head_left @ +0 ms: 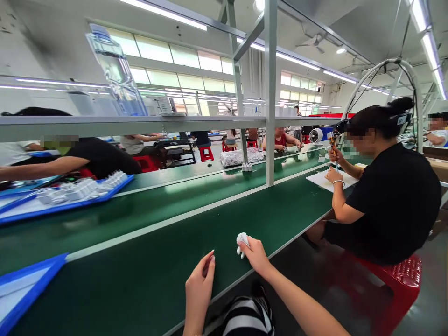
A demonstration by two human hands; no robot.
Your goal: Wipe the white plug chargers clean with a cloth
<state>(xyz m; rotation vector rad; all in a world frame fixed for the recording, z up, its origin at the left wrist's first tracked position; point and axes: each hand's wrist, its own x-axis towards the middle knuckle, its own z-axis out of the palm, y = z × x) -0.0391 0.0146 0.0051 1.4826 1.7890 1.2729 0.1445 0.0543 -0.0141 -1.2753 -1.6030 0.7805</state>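
Observed at the near edge of the green desk (147, 289): right hand (257, 255) has its fingers closed on a small white part (242, 243), which sits just above the edge, while the left hand (200, 285) stays nearby, loosely open and empty.

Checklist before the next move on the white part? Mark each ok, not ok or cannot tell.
1. Right hand on white part: ok, fingers touching it.
2. Part's type and orientation: cannot tell, partly covered by the fingers.
3. Left hand free: ok, open, nothing visible in it.
4. Blue tray apart from the hands: ok, lying to their left on the green bench.
5. Co-worker apart from the hands: ok, seated to the right, hands over a white sheet.
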